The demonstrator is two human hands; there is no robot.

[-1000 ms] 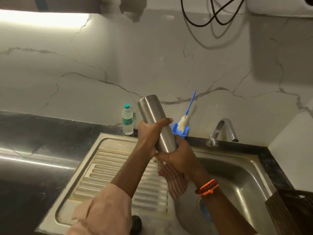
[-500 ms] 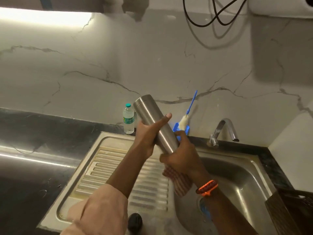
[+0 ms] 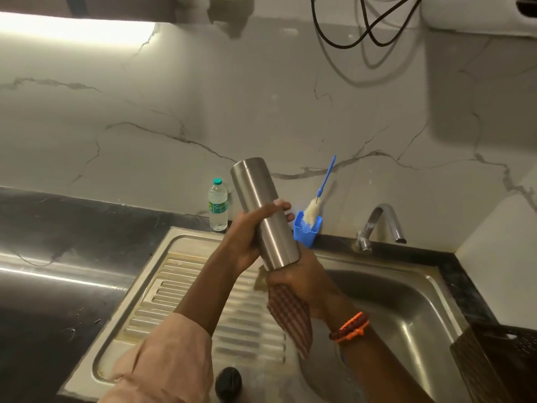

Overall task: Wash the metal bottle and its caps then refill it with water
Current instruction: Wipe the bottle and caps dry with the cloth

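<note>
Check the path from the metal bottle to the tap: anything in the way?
Nothing visible does. The metal bottle is held above the sink by the left hand and right hand; the blue brush holder stands behind that path to the tap.

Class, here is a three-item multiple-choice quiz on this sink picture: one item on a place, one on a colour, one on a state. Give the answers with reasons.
1. Where does the plastic water bottle stand?
A. on the counter by the wall
B. in the basin
C. on the drainboard

2. What colour is the holder of the bottle brush?
A. red
B. blue
C. green

3. How is the metal bottle held?
A. lying flat
B. tilted, both hands on it
C. untouched

Answers:
1 A, it stands behind the sink rim.
2 B, a blue cup.
3 B, left hand grips its middle, right hand holds a checked cloth at its lower end.
</note>
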